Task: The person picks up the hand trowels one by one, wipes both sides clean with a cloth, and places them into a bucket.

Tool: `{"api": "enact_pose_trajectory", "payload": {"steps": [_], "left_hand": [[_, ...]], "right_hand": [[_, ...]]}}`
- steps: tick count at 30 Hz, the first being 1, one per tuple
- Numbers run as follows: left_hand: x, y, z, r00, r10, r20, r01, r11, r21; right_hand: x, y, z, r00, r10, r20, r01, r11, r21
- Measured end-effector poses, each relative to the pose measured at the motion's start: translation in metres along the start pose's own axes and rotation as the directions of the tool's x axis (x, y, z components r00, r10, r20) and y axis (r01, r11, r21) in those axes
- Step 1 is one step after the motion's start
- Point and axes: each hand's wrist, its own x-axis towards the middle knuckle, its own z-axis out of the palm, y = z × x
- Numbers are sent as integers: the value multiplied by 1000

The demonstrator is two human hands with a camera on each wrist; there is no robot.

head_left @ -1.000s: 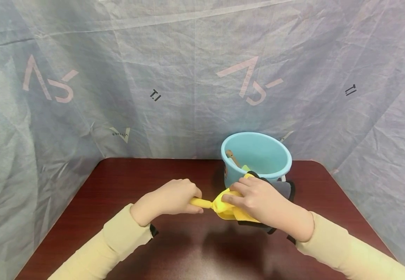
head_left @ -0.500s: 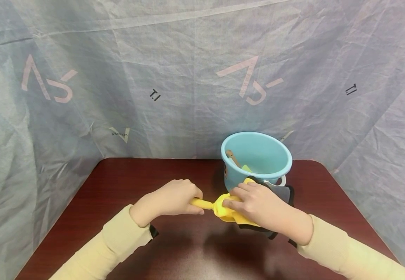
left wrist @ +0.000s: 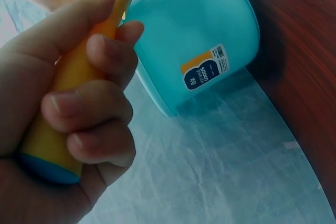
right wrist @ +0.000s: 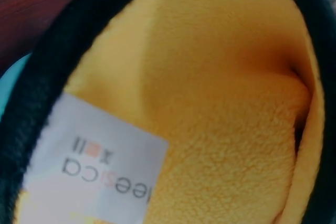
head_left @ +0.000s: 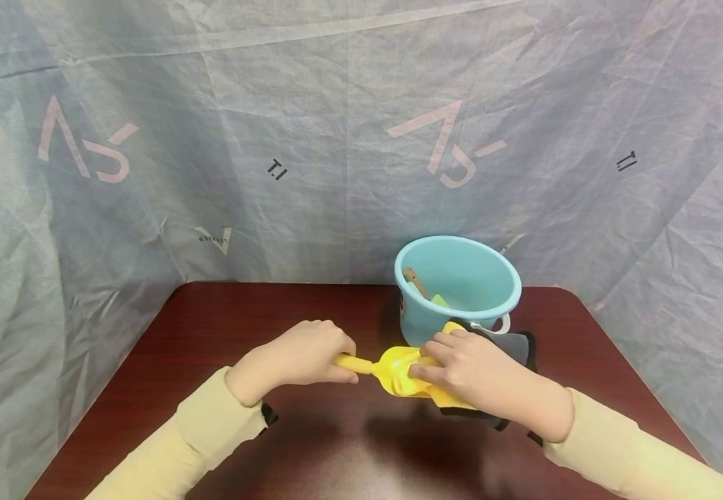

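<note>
My left hand (head_left: 308, 353) grips the handle of a yellow plastic toy shovel (head_left: 392, 364). In the left wrist view the fingers wrap round the yellow handle (left wrist: 65, 93), which ends in a blue cap. Over the shovel's blade, my right hand (head_left: 476, 368) holds a cleaning cloth (head_left: 514, 345), yellow on one face and grey on the other, with black edging. The thumb presses on the blade, and the cloth covers its far end. The cloth's fuzzy yellow face (right wrist: 220, 145) and a white label (right wrist: 100, 161) fill the right wrist view.
Behind the right hand a light blue bucket (head_left: 417, 328) stands on the dark red table (head_left: 261, 305). A brown wooden handle (head_left: 414, 281) and something pale green (head_left: 439, 301) show inside it. A grey fabric sheet (head_left: 311, 139) hangs round the table.
My right hand and the cloth have slid slightly right along the blade, baring more of it. My left hand has shifted a little left with the handle.
</note>
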Motion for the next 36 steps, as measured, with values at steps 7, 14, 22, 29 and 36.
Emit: {"api": "enact_pose_trajectory", "payload": {"steps": [7, 14, 22, 29, 36], "left_hand": [[-5, -5, -1, 1000, -8, -5, 8, 1000, 0], [-10, -12, 0, 1000, -17, 0, 17, 1000, -13], [-17, -20, 0, 1000, -20, 13, 20, 999, -34], [-23, -26, 1, 1000, -7, 23, 9, 997, -80], [-33, -34, -2, 999, -33, 26, 36, 989, -140]], "right_hand": [[-7, 3, -3, 1000, -6, 27, 6, 1000, 8], [-15, 5, -6, 999, -5, 45, 5, 1000, 4], [-24, 8, -6, 1000, 2, 30, -3, 1000, 9], [-31, 8, -4, 1000, 14, -1, -14, 1000, 11], [-39, 8, -3, 999, 52, -6, -52, 999, 3]]}}
